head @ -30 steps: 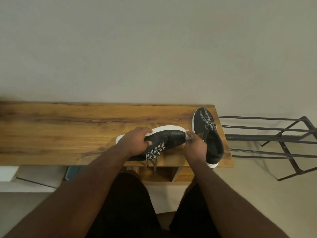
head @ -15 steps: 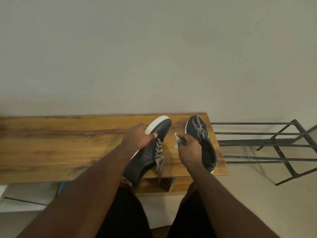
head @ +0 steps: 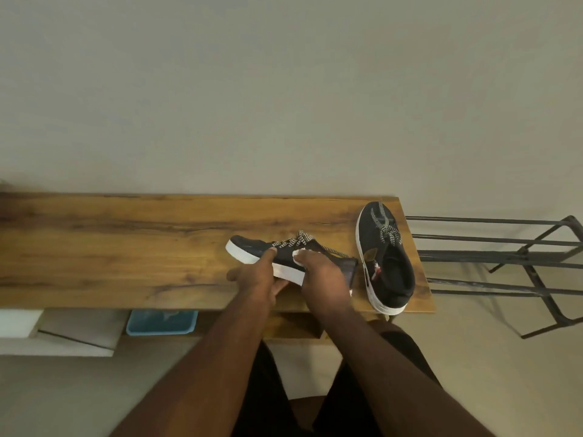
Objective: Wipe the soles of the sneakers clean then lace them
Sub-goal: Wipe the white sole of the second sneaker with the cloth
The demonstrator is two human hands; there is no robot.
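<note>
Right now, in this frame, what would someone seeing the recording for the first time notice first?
Both hands meet on a black sneaker with a white sole near the middle of the wooden bench: the left hand grips its sole edge, and the right hand presses a white wipe against its side. The second sneaker lies at the bench's right end, beside a dark metal rack.

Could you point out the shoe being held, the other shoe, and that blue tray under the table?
Held shoe (head: 252, 246): head view, on its dark toe.
Other shoe (head: 394, 272): head view, on the dark opening by its heel.
Blue tray (head: 162, 321): head view, on its blue face below the table edge.
</note>
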